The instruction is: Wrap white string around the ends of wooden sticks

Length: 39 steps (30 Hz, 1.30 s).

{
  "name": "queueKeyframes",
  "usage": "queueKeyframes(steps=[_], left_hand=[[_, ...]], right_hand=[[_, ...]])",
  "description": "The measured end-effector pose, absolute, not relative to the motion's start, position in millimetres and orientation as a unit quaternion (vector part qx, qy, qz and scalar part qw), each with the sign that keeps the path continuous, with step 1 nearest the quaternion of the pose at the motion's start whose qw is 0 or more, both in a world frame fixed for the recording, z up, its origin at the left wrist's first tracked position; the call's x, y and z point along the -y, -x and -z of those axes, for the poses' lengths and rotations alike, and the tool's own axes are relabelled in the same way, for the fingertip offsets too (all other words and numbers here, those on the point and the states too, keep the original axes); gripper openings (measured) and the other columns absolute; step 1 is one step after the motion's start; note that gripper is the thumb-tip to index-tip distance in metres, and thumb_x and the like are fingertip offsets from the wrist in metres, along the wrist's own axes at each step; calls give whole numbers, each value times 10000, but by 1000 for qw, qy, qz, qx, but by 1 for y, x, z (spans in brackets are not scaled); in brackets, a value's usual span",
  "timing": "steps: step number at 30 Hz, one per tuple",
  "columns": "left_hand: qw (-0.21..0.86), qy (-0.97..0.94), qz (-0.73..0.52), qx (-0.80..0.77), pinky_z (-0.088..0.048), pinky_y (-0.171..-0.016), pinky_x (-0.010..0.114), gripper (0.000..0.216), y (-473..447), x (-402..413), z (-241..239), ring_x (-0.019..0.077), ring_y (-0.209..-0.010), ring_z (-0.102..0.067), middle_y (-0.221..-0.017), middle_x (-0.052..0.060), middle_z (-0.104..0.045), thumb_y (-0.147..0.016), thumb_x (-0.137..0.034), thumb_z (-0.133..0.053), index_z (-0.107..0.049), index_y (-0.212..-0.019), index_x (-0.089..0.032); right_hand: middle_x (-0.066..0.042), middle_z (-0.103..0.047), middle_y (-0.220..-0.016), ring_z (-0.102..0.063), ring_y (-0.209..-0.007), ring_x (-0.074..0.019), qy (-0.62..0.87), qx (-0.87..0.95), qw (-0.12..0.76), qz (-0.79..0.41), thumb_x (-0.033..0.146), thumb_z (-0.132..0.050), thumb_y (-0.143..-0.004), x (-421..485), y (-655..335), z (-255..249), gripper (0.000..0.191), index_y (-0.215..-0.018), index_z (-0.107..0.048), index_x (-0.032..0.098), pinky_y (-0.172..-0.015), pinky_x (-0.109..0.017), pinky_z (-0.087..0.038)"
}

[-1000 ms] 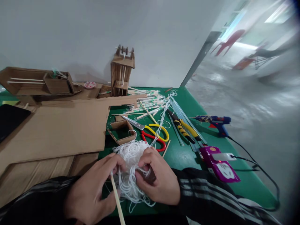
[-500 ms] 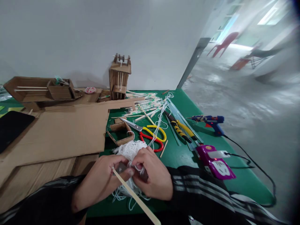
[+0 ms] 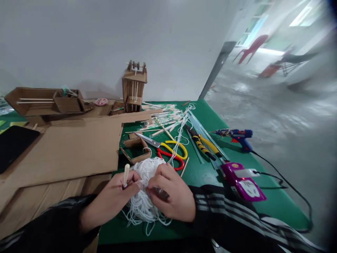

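A loose heap of white string lies on the green table in front of me, beneath both hands. My left hand is closed round a pale wooden chopstick, which stands up out of the fist, foreshortened. Its thumb and forefinger also pinch a bit of the string. On the heap's right side, my right hand is closed with its fingertips on the string, partly hiding the strand. Just beyond lie scissors with red and yellow handles, and a small cardboard frame.
Cardboard sheet and a black phone lie left. Cardboard models stand by the wall. Wrapped chopsticks, pliers, a glue gun and a purple power strip with a cable are beyond and right.
The chopstick in my left hand has swung from pointing down towards me to standing up. My hands have drawn slightly apart, with string between them.
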<state>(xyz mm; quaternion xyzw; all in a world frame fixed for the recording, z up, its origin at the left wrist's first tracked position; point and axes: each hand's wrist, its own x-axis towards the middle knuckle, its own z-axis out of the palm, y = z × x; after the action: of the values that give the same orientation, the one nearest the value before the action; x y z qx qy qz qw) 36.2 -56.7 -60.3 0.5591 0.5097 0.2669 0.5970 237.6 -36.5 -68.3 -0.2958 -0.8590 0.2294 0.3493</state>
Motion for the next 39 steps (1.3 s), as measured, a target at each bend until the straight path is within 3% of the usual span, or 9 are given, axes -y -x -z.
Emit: queueKeyframes(steps=[5, 11, 19, 25, 30, 34, 39], left_hand=[[634, -524, -295, -487, -252, -516, 218, 263, -38, 59, 63, 97, -558, -267, -630, -68, -351, -889, -399, -542, -486, -753, -181], [649, -509, -298, -480, -225, -494, 219, 297, -39, 58, 63, 93, -525, -206, -606, -82, -304, -892, -429, -528, -453, -726, -194], [668, -469, -311, -487, -220, -481, 208, 289, -39, 64, 62, 100, -534, -215, -612, -83, -272, -954, -467, -413, -408, -802, -221], [628, -521, -308, -488, -265, -525, 210, 271, -38, 65, 62, 111, -588, -254, -651, -67, -301, -972, -424, -402, -417, -800, -214], [599, -553, -291, -502, -256, -534, 230, 270, -38, 65, 62, 126, -591, -239, -653, -63, -270, -982, -408, -366, -402, -790, -222], [577, -584, -275, -500, -270, -562, 239, 292, -39, 66, 59, 133, -618, -262, -682, -55, -295, -986, -437, -347, -402, -795, -223], [566, -600, -265, -499, -295, -602, 252, 316, -39, 67, 56, 137, -647, -308, -703, -46, -342, -987, -465, -330, -427, -811, -221]], right_hand=[[-35, -538, -820, -499, -783, -188, 293, 860, 356, -218, 171, -564, -825, 37, -236, 69, 94, -914, -586, 190, -712, -330, -397], [-26, -536, -766, -494, -744, -177, 290, 860, 358, -218, 131, -528, -852, 38, -237, 70, 96, -850, -600, 196, -689, -312, -387], [-19, -621, -741, -511, -708, -169, 266, 860, 364, -239, 130, -494, -886, 35, -237, 71, 106, -881, -568, 205, -717, -327, -373], [-17, -633, -673, -510, -663, -169, 249, 892, 321, -197, 148, -528, -860, 34, -236, 73, 216, -1026, -657, 199, -698, -343, -350], [-2, -599, -602, -482, -604, -166, 230, 905, 304, -189, 123, -487, -821, 35, -236, 71, 301, -1029, -683, 217, -691, -347, -344], [17, -523, -538, -455, -521, -148, 247, 902, 290, -202, 118, -462, -778, 35, -237, 71, 297, -956, -688, 192, -650, -327, -336], [36, -566, -506, -437, -460, -118, 283, 894, 284, -199, 164, -494, -862, 35, -236, 77, 228, -959, -692, 220, -650, -317, -318]])
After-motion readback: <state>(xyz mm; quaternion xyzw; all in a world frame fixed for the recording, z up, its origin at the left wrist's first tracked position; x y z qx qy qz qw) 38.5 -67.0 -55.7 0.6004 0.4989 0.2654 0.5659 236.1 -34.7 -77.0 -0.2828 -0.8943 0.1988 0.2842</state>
